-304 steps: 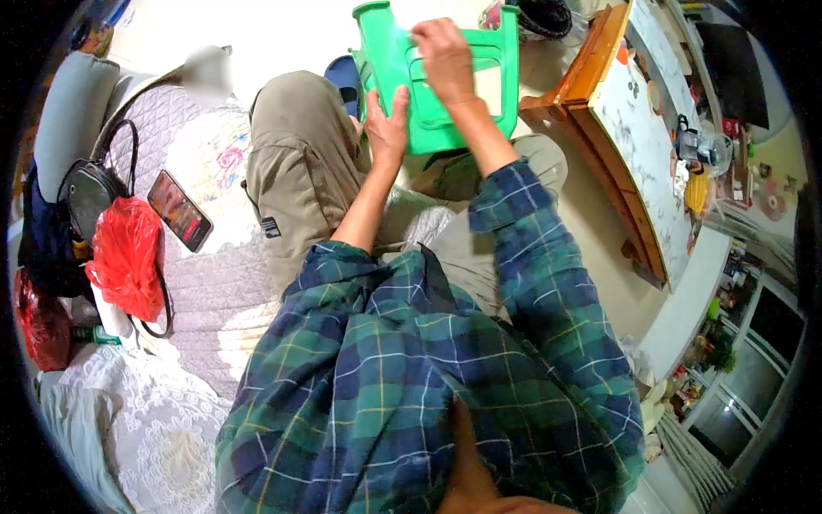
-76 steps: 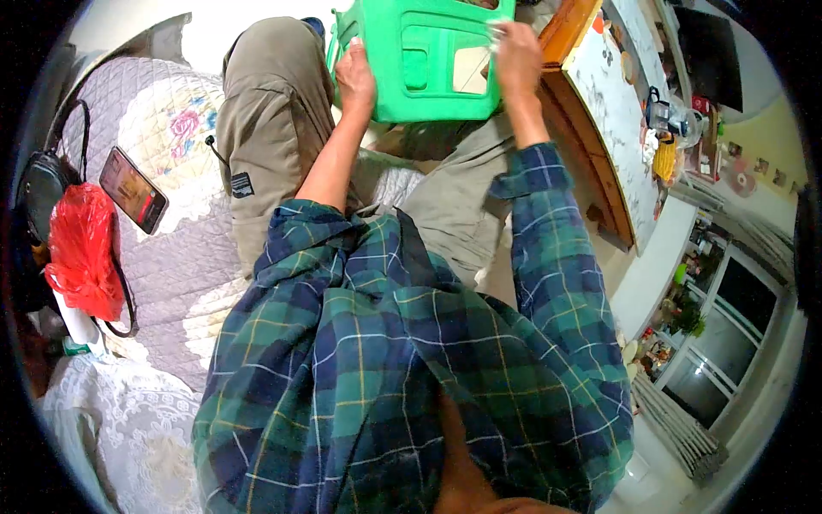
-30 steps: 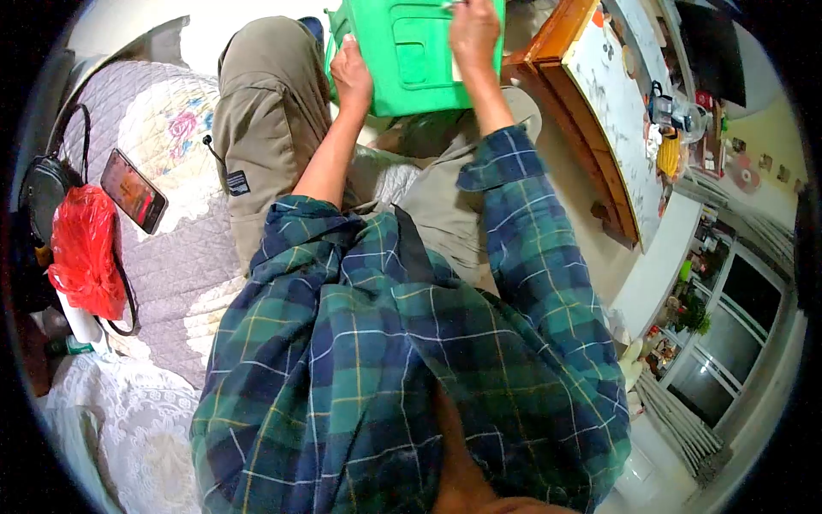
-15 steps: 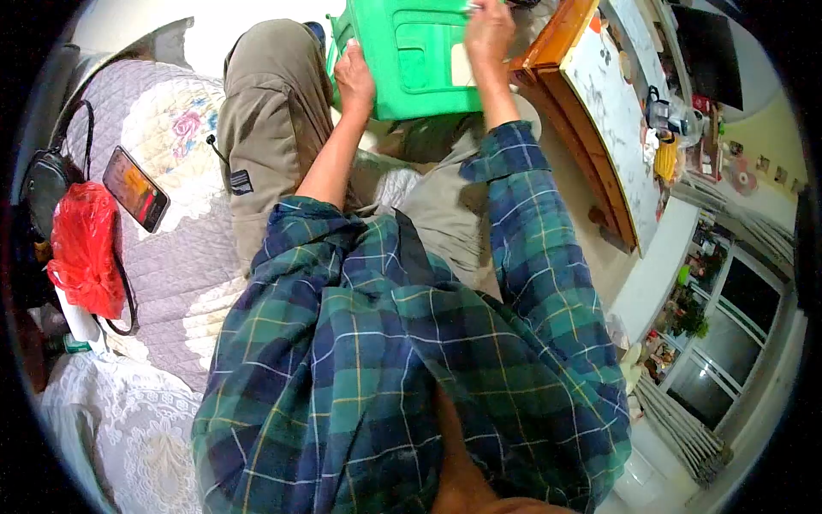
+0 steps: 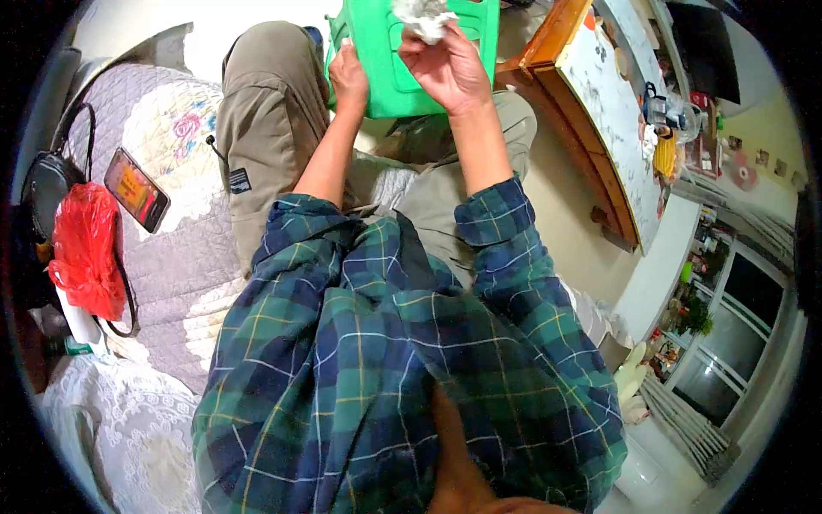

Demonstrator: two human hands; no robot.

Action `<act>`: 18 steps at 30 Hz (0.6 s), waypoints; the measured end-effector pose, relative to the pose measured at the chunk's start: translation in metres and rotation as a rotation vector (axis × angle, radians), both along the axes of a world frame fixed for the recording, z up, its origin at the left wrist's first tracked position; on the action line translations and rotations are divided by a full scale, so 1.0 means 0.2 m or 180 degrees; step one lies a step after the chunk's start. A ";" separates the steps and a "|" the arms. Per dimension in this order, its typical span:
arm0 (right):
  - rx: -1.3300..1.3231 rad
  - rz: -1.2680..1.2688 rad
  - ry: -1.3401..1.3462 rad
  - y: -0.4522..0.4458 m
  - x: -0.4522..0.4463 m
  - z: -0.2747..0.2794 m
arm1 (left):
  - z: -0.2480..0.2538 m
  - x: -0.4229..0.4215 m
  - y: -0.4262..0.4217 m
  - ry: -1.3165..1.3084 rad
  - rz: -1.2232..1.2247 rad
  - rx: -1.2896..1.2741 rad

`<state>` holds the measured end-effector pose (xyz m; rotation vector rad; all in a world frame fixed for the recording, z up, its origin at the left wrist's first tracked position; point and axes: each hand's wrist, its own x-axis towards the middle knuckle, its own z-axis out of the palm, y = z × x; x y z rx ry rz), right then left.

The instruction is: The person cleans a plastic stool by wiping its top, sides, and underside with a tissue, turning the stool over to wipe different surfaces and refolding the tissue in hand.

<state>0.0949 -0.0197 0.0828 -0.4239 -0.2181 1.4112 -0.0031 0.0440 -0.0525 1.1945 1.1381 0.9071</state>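
Note:
A green plastic stool (image 5: 383, 84), as it appears, is tilted between my knees at the top of the view, with its upper part cut off by the frame. My left hand (image 5: 349, 79) is closed on its left edge, thumb lying along the rim. In front of the stool's panel, my right hand (image 5: 451, 73) is turned palm up. Its fingertips pinch a crumpled white tissue (image 5: 425, 19). A recessed outline in the green panel is partly hidden behind that hand.
To my left, a phone (image 5: 137, 190) with a lit screen lies on the quilted cover (image 5: 184, 274), beside a red plastic bag (image 5: 88, 248) and a black bag (image 5: 50, 184). A wooden table with a marbled top (image 5: 604, 103) stands to my right.
My right hand has moved left from the stool's right side and turned palm up, bringing the tissue into plain view. The left hand keeps its hold, with a slight shift.

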 end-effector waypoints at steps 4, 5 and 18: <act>-0.0067 -0.0166 -0.0202 -0.07 0.04 0.03 | 0.04 -0.01 0.00 0.0275 -0.0001 -0.0240; -0.0116 -0.0206 -0.0213 -0.08 0.07 0.02 | 0.02 0.00 0.01 0.0201 0.0003 -0.0181; -0.2228 -0.2415 -0.6307 -0.35 0.47 -0.28 | 0.01 0.03 -0.02 -0.0076 0.0285 0.0263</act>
